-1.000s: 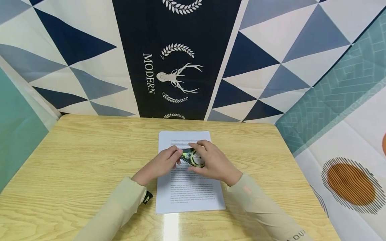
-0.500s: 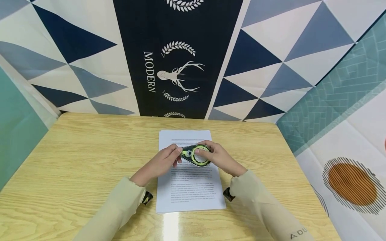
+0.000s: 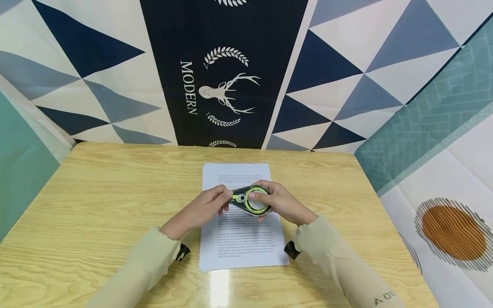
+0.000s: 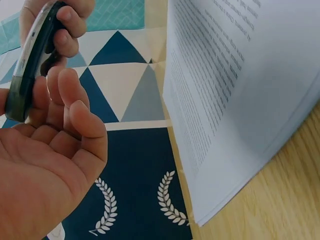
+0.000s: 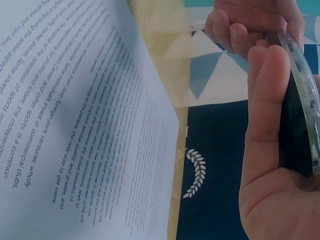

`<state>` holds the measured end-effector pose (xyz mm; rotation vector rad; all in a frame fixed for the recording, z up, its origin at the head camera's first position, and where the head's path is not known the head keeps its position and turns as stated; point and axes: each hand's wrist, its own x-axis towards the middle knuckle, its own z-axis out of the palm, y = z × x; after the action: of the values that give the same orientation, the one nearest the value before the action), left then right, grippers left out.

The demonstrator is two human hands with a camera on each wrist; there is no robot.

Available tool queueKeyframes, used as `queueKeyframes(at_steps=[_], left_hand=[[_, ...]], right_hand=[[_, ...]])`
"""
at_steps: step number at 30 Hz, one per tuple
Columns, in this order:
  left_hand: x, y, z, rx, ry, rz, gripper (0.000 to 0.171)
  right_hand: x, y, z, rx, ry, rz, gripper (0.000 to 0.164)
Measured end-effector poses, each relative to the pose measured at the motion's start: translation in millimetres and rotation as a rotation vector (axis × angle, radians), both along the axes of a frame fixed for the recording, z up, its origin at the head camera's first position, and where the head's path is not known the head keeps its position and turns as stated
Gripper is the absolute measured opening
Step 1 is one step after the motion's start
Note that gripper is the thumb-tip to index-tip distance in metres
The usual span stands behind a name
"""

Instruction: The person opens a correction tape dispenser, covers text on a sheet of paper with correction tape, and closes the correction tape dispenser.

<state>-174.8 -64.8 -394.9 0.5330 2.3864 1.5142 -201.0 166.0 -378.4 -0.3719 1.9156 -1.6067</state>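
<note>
A black correction tape (image 3: 257, 208) with a yellow-green toothed ring and a clear cover is held up between both hands, over the printed paper in the head view. Its narrow end is pinched between the thumb and fingers of my left hand (image 3: 202, 212). My right hand (image 3: 288, 204) grips the wide end, thumb on the upper face and fingers beneath. Seen edge-on, the correction tape (image 4: 30, 65) looks thin and tilted in the left wrist view. From the right wrist, its dark underside rests along the straight fingers (image 5: 265, 120).
A stack of printed sheets (image 3: 242, 252) lies on the wooden table (image 3: 127, 192) under the hands. A patterned cloth (image 3: 227, 94) hangs behind the table's far edge. Dark wrist bands (image 3: 292, 250) show below both sleeves.
My right hand, spread over the correction tape's wide end a second ago, has drawn back to the right and now grips that end. My left hand keeps its pinch.
</note>
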Motion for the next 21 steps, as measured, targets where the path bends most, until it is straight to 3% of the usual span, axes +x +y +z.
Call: queueKeyframes(at_steps=[5,21], left_hand=[[-1.5,-0.8,-1.3,0.006,0.020,-0.043,0.038],[7.2,-2.4,3.2,-0.112,0.104,-0.123,0.043]], right_hand=[[1.1,-0.6,-0.8,0.001,0.009,-0.001,0.039],[10.0,-6.2,6.4,0.148,0.065,-0.076,0.044]])
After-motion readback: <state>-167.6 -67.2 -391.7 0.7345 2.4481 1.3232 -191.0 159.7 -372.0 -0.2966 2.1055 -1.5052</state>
